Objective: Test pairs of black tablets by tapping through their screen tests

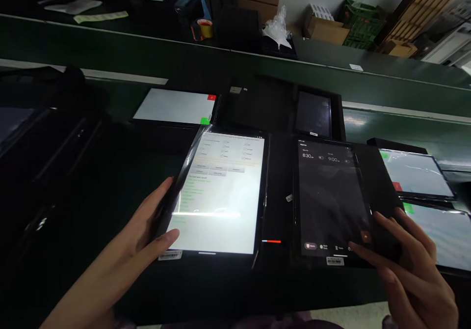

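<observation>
My left hand (150, 233) grips the left edge of a tablet (221, 206), its thumb on the front near the lower corner. This tablet is tilted, and its bright white screen shows checkboxes, grey buttons and green text lines. To its right lies a second tablet (331, 201) with a dark alarm clock screen reading 8:30 and 9:00. My right hand (412, 265) is over that tablet's lower right corner. One fingertip is at the row of icons along the bottom of the screen, while the other fingers are spread by the right edge.
Behind are a tablet with a white screen (174, 105) and one with a dark screen (314, 113). Two more lit tablets, an upper (419, 172) and a lower one (441, 231), lie at the right. Tape (205, 28) and a plastic bag (277, 29) rest on the back ledge.
</observation>
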`<action>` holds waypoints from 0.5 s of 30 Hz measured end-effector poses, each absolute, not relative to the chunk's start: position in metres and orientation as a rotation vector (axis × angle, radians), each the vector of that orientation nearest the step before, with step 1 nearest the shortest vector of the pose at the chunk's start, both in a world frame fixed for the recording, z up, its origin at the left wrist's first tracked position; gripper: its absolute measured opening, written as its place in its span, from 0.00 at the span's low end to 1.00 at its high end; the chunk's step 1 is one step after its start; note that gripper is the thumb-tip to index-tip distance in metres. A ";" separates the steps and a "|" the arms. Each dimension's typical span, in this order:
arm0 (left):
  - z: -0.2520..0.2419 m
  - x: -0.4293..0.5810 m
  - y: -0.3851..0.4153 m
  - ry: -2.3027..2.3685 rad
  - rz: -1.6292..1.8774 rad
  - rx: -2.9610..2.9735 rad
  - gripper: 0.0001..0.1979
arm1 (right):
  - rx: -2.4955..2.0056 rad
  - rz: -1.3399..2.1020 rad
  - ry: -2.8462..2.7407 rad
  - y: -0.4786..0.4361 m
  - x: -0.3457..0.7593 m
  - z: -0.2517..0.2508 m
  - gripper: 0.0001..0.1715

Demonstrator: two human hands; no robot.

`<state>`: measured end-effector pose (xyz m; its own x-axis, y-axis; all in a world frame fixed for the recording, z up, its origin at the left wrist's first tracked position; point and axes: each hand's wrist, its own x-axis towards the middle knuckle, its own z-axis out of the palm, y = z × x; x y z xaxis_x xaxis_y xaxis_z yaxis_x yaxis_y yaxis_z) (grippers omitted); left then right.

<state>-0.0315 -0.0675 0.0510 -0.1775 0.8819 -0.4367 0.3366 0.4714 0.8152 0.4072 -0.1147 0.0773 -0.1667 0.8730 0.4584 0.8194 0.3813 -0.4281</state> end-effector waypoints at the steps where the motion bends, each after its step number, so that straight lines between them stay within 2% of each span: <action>1: 0.051 -0.031 -0.068 1.745 0.703 1.036 0.54 | -1.445 0.112 -2.007 -0.115 0.408 0.077 0.21; 10: 0.049 -0.033 -0.067 1.752 0.768 1.017 0.54 | -1.395 0.132 -2.075 -0.118 0.402 0.078 0.19; 15: 0.049 -0.034 -0.069 1.778 0.770 0.980 0.54 | -1.396 0.003 -2.082 -0.111 0.402 0.071 0.17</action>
<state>-0.0344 -0.0685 0.0491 -0.2459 0.8711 -0.4252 0.2861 0.4843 0.8268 0.4015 -0.1110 0.0710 -0.2454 0.8359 0.4909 0.8344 0.4400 -0.3321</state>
